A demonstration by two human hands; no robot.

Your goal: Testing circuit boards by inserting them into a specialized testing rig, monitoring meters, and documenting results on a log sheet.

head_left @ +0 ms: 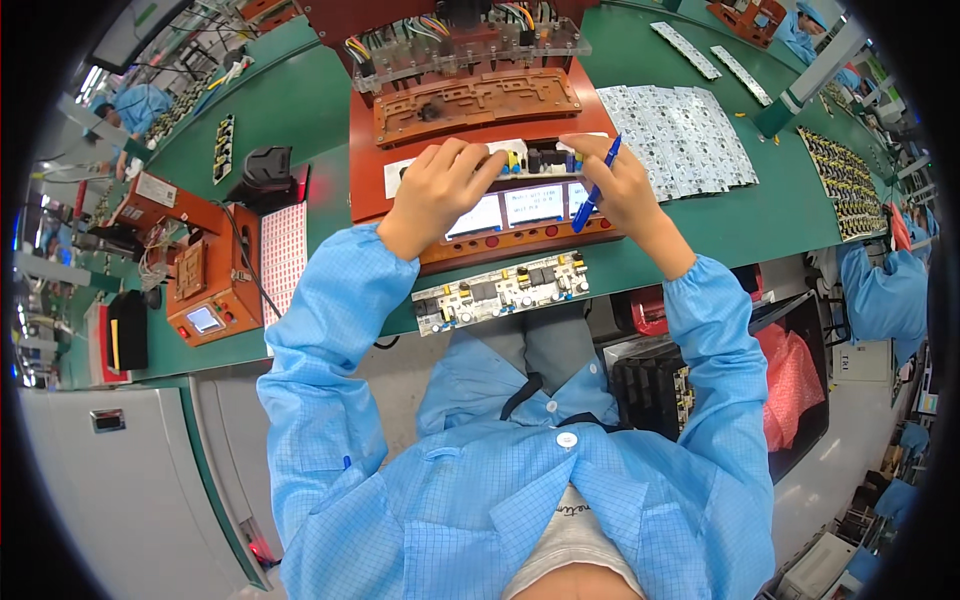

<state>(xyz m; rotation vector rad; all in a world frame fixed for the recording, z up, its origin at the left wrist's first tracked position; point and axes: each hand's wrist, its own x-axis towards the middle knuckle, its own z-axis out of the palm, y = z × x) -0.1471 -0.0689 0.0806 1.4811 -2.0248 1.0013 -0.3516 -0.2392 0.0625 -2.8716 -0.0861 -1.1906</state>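
A long circuit board (545,163) with black, yellow and blue components spans the space between my hands, above the screens of a red-brown test fixture (365,190). My left hand (445,190) grips its left part, fingers bent over the board and covering that end. At the other end, my right hand (622,190) has its fingertips on the board. A blue pen (590,205) is tucked in the same hand, slanting across the fingers. Nearer to me, a second populated circuit board (500,292) lies along the bench's front edge.
Behind the board are the fixture's brown plate (475,105) and a clear wired panel (470,55). White board panels (680,140) cover the bench at right. To the left are a black scanner (265,172), a red-dotted sheet (284,255) and a smaller orange tester (215,270).
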